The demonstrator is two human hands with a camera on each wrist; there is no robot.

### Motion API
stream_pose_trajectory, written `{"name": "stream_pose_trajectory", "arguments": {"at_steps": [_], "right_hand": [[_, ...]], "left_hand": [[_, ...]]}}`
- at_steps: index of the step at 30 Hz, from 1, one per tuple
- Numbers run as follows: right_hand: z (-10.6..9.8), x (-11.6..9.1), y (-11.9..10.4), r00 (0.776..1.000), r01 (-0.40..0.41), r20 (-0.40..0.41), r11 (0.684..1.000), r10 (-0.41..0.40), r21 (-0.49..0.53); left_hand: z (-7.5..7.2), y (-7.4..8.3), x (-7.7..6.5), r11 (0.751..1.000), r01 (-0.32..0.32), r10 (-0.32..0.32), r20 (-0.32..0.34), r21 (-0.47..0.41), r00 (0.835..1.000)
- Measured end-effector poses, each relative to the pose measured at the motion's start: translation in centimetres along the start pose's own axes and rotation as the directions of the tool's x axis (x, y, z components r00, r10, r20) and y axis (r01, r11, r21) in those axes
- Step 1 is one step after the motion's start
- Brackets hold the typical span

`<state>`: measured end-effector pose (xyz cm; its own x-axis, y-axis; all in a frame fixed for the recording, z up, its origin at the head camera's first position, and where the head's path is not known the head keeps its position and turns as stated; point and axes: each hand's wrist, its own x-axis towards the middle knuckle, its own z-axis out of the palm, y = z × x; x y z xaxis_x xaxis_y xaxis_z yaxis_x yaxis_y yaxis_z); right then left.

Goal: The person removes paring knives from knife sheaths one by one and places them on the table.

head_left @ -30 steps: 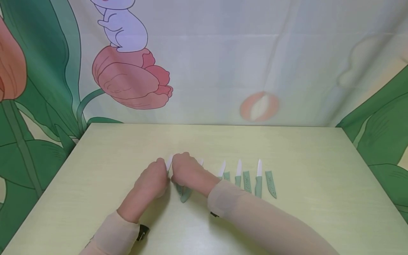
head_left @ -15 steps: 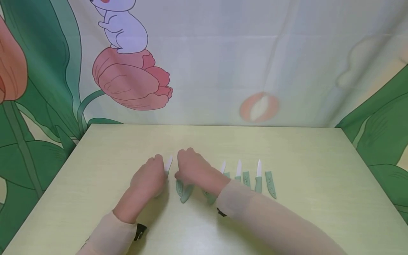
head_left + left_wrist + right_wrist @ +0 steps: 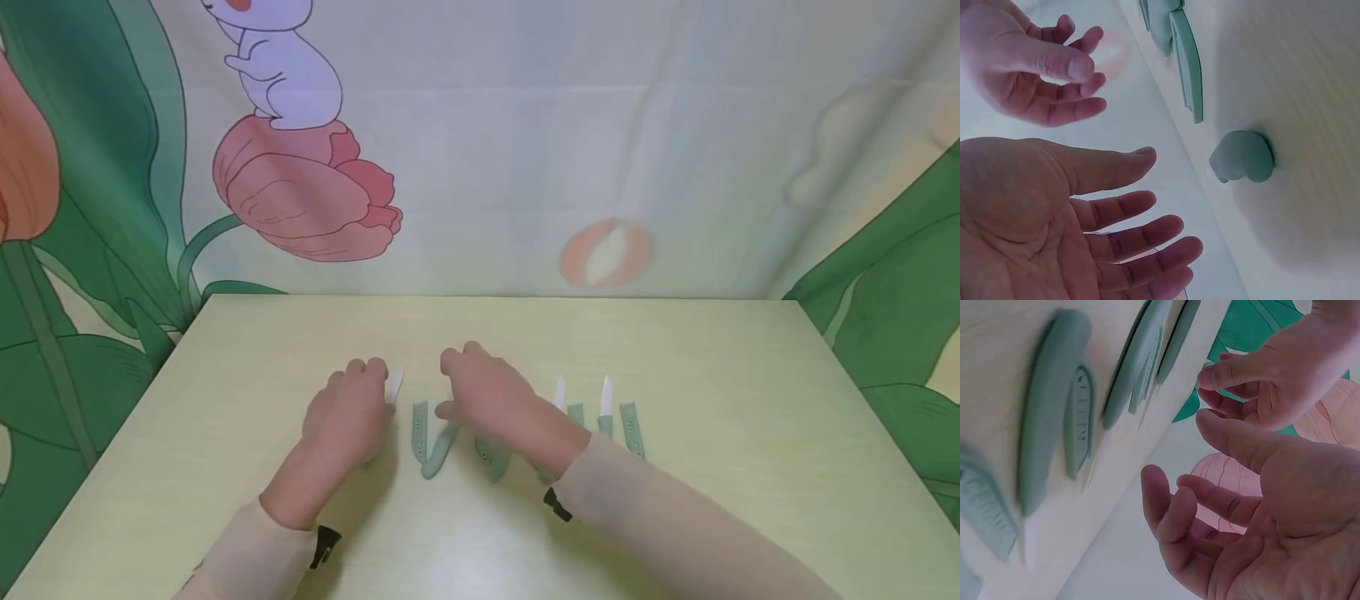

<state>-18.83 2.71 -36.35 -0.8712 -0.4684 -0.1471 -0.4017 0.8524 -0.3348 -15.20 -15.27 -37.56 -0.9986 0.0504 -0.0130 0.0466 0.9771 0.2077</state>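
My left hand (image 3: 345, 412) hovers over a paring knife (image 3: 394, 386), whose white blade shows past the fingers in the head view; most of its handle is hidden. In the left wrist view the fingers are spread apart with nothing in them, and a rounded green handle end (image 3: 1242, 156) lies on the table beyond. My right hand (image 3: 498, 400) is above the middle of the row, fingers loosely bent and holding nothing in the right wrist view. Between the hands lie a green blade sheath (image 3: 419, 429) and a green knife handle (image 3: 441, 451), their lower ends close together.
Farther right in the row are more white-bladed knives, such as one knife (image 3: 607, 400), and green sheaths, including one sheath (image 3: 632, 428) at the right end. My right forearm covers part of the row. The pale table (image 3: 712, 358) ends at a printed curtain (image 3: 480, 167).
My right hand has moved right, away from the left hand, and its fingers have loosened. My left hand has drawn slightly left and opened. The knife beside it stays on the table.
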Motion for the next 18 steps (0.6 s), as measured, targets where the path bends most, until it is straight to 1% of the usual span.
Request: {"name": "stream_pose_trajectory", "arguments": {"at_steps": [8,14,18], "right_hand": [[-0.5,-1.9,2.5,1.000,-0.001,-0.024,1.000,0.001,0.020],[-0.5,-3.0,4.7,0.997,0.018,-0.070,0.999,-0.016,0.026],[-0.6,-3.8,5.9,0.995,0.021,-0.098,0.999,-0.018,0.031]], "left_hand": [[0.0,0.3,-0.1,0.997,-0.069,0.070,-0.061,0.025,0.996],[0.4,0.4,0.1,0.989,-0.133,0.138,-0.096,0.059,0.986],[0.8,0.5,0.3,0.985,-0.156,0.163,-0.120,0.067,0.979]]}}
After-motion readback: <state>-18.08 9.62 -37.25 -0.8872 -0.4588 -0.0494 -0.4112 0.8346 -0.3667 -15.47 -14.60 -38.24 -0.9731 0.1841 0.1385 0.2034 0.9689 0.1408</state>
